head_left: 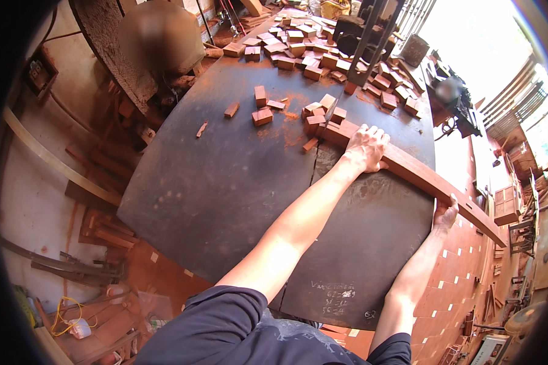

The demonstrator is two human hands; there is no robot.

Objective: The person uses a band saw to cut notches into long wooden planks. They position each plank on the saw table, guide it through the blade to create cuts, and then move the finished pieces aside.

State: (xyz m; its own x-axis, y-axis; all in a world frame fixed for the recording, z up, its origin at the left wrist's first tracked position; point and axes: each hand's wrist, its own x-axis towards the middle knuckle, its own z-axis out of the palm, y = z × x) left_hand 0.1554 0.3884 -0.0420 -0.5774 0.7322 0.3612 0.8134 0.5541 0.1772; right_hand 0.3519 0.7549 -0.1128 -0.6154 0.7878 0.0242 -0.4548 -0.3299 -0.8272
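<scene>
A long reddish-brown wooden bar [417, 173] lies aslant over the dark metal table [225, 176], its near right end reaching past the table's edge. My left hand [366, 148] is closed over the bar near its far left end. Farther along, by the table's right edge, my right hand [446, 213] grips the same bar from the side, thumb on top. At the bar's far end stands a thin upright saw blade [330, 112], with small cut wood blocks [315, 121] crowded about it. Whether the blade touches the bar I cannot tell.
Many wood blocks [295, 48] are heaped at the table's far side, around dark upright bars [374, 39]. A few loose blocks [262, 116] and orange sawdust lie left of the blade. Wood pieces [106, 231] are stacked on the left; tiled floor [447, 267] shows at right.
</scene>
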